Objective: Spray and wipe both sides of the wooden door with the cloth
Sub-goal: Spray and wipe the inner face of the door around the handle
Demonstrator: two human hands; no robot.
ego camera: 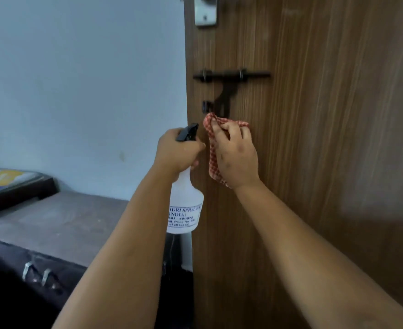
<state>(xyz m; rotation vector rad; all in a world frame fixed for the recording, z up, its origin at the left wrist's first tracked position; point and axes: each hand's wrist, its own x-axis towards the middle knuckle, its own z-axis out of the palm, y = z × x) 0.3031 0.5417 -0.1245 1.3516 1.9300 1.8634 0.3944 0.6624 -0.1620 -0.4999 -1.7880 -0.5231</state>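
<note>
The brown wooden door (314,138) fills the right half of the view, its edge running down the middle. My right hand (236,157) presses a red-and-white checked cloth (211,148) against the door just below the black latch (229,77), fingers curled over the cloth. My left hand (174,150) grips the neck of a white spray bottle (185,205) with a black trigger head (187,132), held upright beside the door's edge, nozzle facing the door.
A silver handle plate (205,13) sits at the door's top. A pale blue wall (84,79) lies left. Below it stands a dark countertop (60,217) with a framed item (8,184) and metal cabinet handles (36,274).
</note>
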